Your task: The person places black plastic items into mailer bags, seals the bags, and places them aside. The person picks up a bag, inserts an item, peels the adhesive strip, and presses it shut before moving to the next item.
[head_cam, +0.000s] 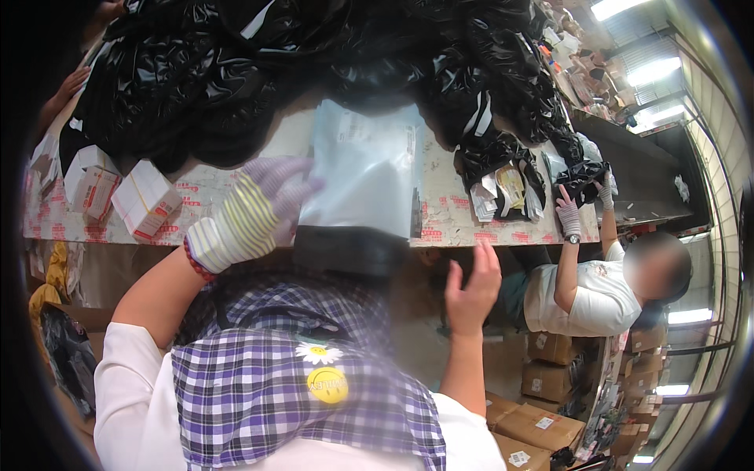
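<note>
A stack of translucent plastic mailing bags (365, 176) lies on the table in front of me, with a printed label showing near its top. Its lower end is black (353, 250) and hangs over the table's front edge. My left hand (250, 215), in a striped knit glove, is at the stack's left side with its fingers spread and blurred. Whether those fingertips touch the plastic is unclear. Bare and holding nothing, my right hand (473, 288) is raised below the table edge, right of the stack, fingers apart.
Black plastic bags (235, 76) are heaped across the table's far side. Two bundles of white cards (146, 197) stand at left. An open black bag (500, 182) with papers sits at right. Beyond it, a gloved co-worker (583, 282) handles black plastic. Cardboard boxes (536, 424) are stacked below right.
</note>
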Motion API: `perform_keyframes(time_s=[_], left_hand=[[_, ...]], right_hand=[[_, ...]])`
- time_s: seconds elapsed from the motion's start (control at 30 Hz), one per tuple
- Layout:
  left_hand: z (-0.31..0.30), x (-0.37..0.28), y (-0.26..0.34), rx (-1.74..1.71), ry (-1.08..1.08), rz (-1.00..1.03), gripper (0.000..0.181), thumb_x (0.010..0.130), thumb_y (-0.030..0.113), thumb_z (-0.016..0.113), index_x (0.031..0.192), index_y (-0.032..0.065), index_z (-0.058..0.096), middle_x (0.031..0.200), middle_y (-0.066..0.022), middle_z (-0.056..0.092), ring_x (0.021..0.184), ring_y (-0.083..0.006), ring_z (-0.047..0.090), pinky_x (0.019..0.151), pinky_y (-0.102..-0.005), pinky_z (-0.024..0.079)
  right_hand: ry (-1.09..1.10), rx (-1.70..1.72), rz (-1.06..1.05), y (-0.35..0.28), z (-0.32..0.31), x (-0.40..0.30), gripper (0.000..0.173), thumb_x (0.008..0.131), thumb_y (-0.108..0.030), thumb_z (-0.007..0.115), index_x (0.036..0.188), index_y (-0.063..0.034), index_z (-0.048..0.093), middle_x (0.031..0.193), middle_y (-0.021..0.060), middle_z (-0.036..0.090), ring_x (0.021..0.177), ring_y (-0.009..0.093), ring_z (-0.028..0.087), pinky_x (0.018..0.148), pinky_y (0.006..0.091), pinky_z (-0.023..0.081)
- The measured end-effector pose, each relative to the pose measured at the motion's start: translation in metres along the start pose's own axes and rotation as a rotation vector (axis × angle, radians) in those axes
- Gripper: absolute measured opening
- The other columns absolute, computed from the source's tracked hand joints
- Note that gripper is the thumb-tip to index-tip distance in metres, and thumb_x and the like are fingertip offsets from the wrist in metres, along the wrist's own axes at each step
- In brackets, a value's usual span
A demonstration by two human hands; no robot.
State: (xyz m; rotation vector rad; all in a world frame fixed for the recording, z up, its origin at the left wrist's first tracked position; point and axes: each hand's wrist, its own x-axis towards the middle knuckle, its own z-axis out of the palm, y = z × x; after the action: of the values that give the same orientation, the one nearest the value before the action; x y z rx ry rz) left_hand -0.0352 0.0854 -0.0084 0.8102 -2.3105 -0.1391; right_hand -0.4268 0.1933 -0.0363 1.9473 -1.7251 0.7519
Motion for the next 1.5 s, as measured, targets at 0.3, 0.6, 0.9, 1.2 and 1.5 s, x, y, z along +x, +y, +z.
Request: perform_keyframes(time_s=[0.3,0.6,0.9,1.2,1.5], left_hand=[[0.050,-0.014,-0.031,-0.558,0.046,-0.443,0.021,0.102,0.010,0.058,0.116,0.0031,0.071,0.082,-0.0137,0.068,0.083,-0.0331,0.070,0.079,-0.0471,0.056],[0.079,0.019,-0.033,0.226,-0.109,-0.558,0.037,0.090,0.027,0.070,0.118,0.0058,0.059,0.110,-0.0217,0.065,0.101,-0.0413,0.064,0.087,-0.0540,0.050],[0.074,0.026,-0.028,0.280,-0.185,-0.478,0.050,0.081,0.026,0.076,0.127,0.0115,0.065,0.121,-0.0197,0.059,0.106,-0.0394,0.059,0.092,-0.0521,0.047],[0.075,0.025,-0.031,0.150,-0.081,-0.476,0.037,0.089,0.025,0.071,0.120,0.0055,0.066,0.117,-0.0191,0.061,0.106,-0.0391,0.060,0.092,-0.0528,0.049],[-0.027,0.115,-0.083,0.532,-0.086,-0.630,0.062,0.088,0.026,0.072,0.142,0.0019,0.055,0.145,-0.0177,0.055,0.137,-0.0327,0.048,0.113,-0.0480,0.036]], right_hand=[[-0.391,0.866,0.092,-0.046,0.065,0.069,0.016,0.097,-0.019,0.072,0.096,-0.0032,0.073,0.086,0.0071,0.073,0.077,0.021,0.071,0.068,0.0322,0.054],[-0.476,0.973,0.681,-0.068,0.083,0.101,0.031,0.104,-0.028,0.067,0.098,0.0017,0.072,0.087,0.0095,0.071,0.062,0.012,0.062,0.057,0.0269,0.049],[-0.759,1.457,0.522,-0.063,0.003,0.183,0.031,0.106,-0.026,0.059,0.111,0.0033,0.067,0.083,0.0065,0.060,0.065,0.013,0.054,0.058,0.0308,0.046],[0.192,1.321,0.479,0.117,-0.043,0.238,0.062,0.110,-0.036,0.052,0.162,-0.0073,0.034,0.168,0.0155,0.035,0.158,0.029,0.028,0.125,0.0490,0.026],[-0.363,0.686,0.095,-0.070,0.065,0.078,0.045,0.088,-0.010,0.078,0.131,-0.0016,0.066,0.163,0.0252,0.038,0.150,0.043,0.039,0.121,0.0475,0.035]])
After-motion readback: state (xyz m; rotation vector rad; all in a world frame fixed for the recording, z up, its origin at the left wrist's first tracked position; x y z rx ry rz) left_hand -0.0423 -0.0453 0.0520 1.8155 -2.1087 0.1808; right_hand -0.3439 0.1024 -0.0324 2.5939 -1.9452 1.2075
